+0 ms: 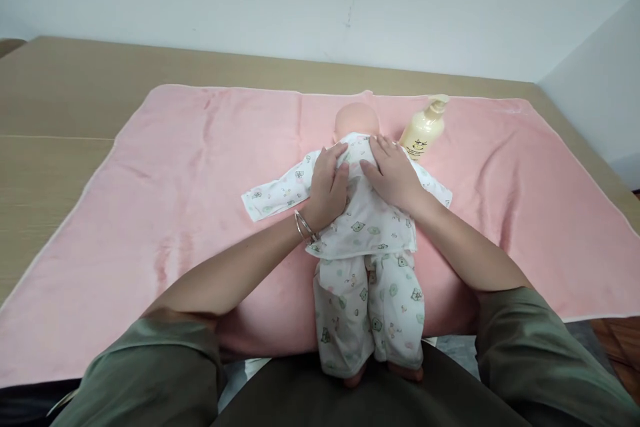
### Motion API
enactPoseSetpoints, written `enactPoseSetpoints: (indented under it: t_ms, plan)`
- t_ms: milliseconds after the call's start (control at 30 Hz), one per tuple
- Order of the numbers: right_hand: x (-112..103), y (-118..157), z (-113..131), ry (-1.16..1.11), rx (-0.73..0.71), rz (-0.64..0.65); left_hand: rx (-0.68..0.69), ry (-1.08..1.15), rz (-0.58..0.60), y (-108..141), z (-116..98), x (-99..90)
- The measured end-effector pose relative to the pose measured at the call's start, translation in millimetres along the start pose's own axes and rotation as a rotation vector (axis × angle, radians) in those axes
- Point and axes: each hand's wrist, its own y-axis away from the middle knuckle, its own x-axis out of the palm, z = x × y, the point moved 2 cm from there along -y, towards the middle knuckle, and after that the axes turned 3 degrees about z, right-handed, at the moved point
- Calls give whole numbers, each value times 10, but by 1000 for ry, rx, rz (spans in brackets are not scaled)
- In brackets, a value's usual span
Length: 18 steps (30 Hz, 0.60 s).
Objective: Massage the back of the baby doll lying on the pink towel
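A baby doll [367, 230] in a white printed top and trousers lies on a pink blanket [240, 140], its bald head pointing away from me and its feet at my body. No facial features show, so it appears to be face down. My left hand [330, 183] rests flat on the left side of the doll's upper body, a bracelet [305, 227] at the wrist. Opposite it, my right hand [393, 173] lies with fingers spread on the right shoulder area. Both palms touch the cloth of the top, and neither hand grips anything.
A cream pump bottle [424, 127] stands on the blanket beyond my right hand, close to the doll's head. Beneath the blanket is a wooden table [75, 93], which reaches back to a white wall [225, 7]. The doll's feet overhang the table's front edge.
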Motion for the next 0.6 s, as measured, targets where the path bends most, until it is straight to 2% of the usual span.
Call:
enactPoseSetpoints:
  t_ms: [67, 200, 267, 467, 600]
  plan:
    - [16, 75, 47, 28, 52, -43, 4, -21, -3, 3, 8, 6]
    - [97, 311, 247, 64, -165, -35, -17, -47, -3, 0, 11, 9]
    - [105, 315, 250, 52, -219, -8, -23, -54, 3, -8, 15, 8]
    - [14, -24, -85, -52, -52, 12, -13, -72, 32, 4, 14, 20]
    - [3, -75, -118, -61, 1, -2, -61, -64, 94, 45, -23, 46]
